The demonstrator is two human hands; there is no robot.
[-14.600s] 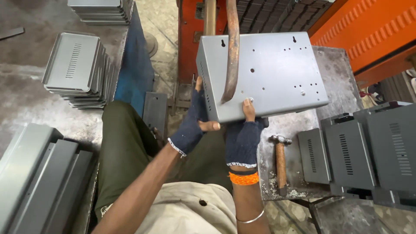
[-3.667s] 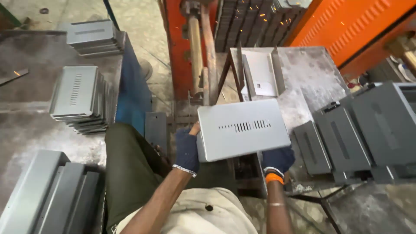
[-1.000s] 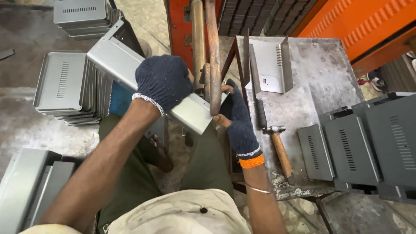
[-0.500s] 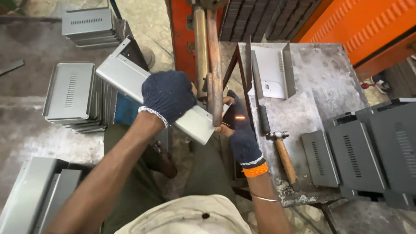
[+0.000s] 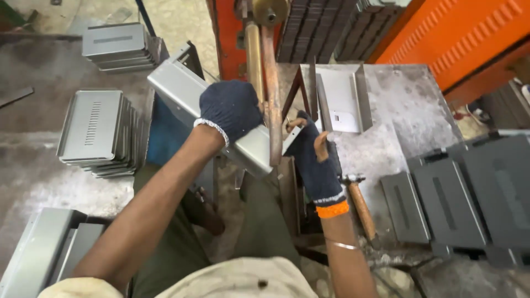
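A grey sheet-metal cover [image 5: 182,94] is tilted on edge against the copper arm [image 5: 271,94] of an orange machine. My left hand [image 5: 231,109], in a dark knit glove, presses on the cover's upper side. My right hand [image 5: 312,157], also gloved with an orange cuff, grips the cover's right end beside the copper arm. A hammer with a wooden handle [image 5: 361,207] lies on the metal bench just right of my right wrist.
An open grey metal tray [image 5: 339,99] sits on the steel bench [image 5: 408,121]. Dark grey covers [image 5: 469,193] lie at the right. Stacks of grey covers stand at the left [image 5: 96,132], far left back [image 5: 113,47] and bottom left [image 5: 38,254].
Over the last second the cover has stayed tilted at the copper arm, and both hands have shifted slightly while keeping their grip. Earlier I held the cover flat in front of me.
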